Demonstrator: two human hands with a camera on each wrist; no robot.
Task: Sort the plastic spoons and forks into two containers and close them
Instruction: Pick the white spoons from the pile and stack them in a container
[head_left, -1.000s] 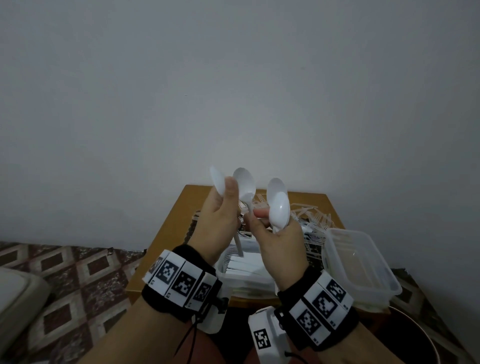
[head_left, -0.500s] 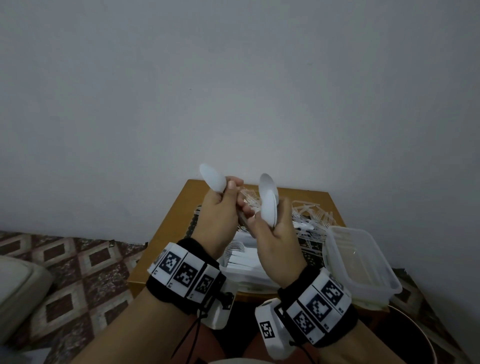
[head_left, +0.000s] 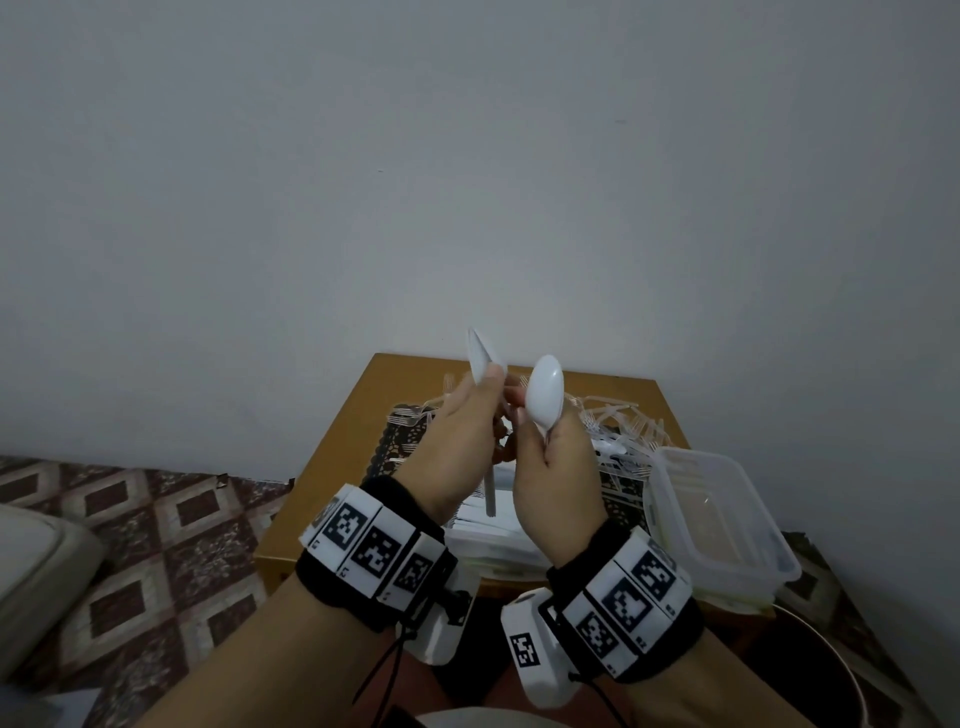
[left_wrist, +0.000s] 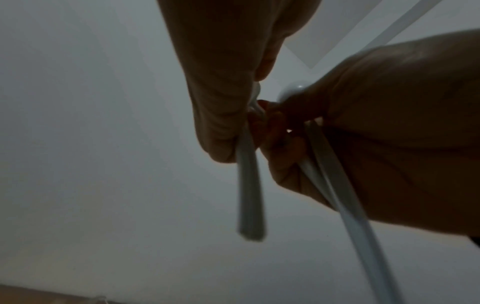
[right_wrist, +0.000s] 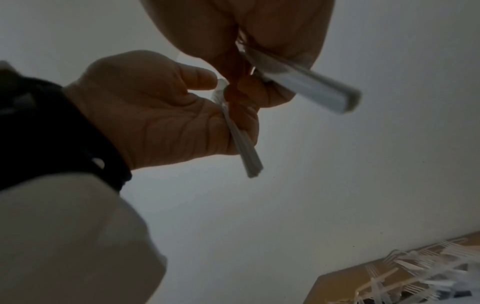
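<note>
I have both hands raised above the table (head_left: 332, 467), knuckles close together. My left hand (head_left: 457, 441) has its grip curled round a small bunch of white spoons (head_left: 480, 358), bowls up past the thumb, handles hanging down out of the fist. My right hand (head_left: 558, 467) pinches its own spoons by the necks, the top bowl (head_left: 544, 397) facing me, handles slanting down and away.

The two bundles stand nearly parallel, long axes roughly upright, just beside each other, so I judge the next step is merging them into one hand.

The container that already holds spoons (head_left: 488, 525) lies directly below and between my wrists; the empty container (head_left: 727, 525) sits to the right, nearer my right hand. The loose forks (head_left: 618, 421) lie scattered on the table beyond my hands.
</note>
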